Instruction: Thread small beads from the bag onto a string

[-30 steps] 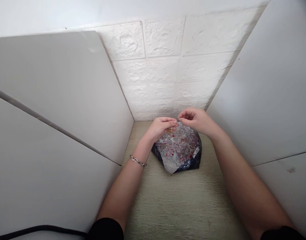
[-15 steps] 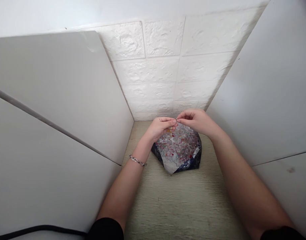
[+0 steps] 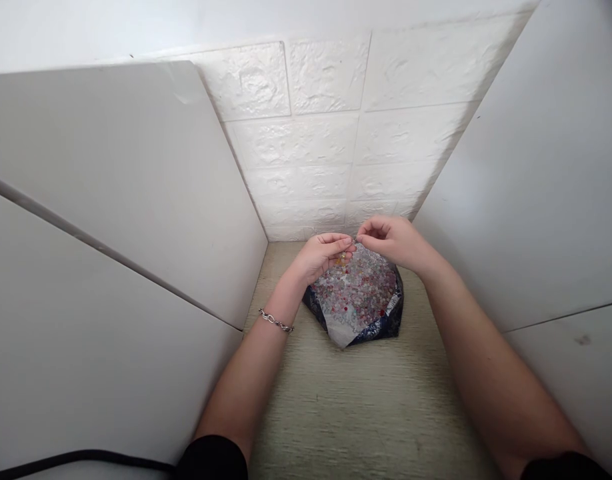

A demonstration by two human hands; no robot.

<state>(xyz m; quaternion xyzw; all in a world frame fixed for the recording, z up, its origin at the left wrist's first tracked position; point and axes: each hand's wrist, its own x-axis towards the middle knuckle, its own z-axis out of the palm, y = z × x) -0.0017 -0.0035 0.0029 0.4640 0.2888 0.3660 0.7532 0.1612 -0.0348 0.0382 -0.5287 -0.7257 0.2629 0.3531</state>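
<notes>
A dark blue bag [image 3: 392,313], spread open on the table, holds a heap of small pink, red and clear beads [image 3: 357,290]. Both my hands hover over its far edge, fingertips nearly touching. My left hand [image 3: 321,255] is curled, with small orange beads showing at its fingertips. My right hand [image 3: 392,240] pinches something tiny that I cannot make out. A silver chain bracelet [image 3: 275,323] sits on my left wrist.
White panels [image 3: 136,220] wall the narrow desk on the left and right [image 3: 536,200], with a white brick-pattern wall [image 3: 336,147] behind. The pale wood-grain table [image 3: 366,413] stretches toward me. A black cable [image 3: 61,460] runs along the lower left.
My hands barely shifted; the right hand dipped slightly toward the left half a second ago and has risen back. The bag has not moved.
</notes>
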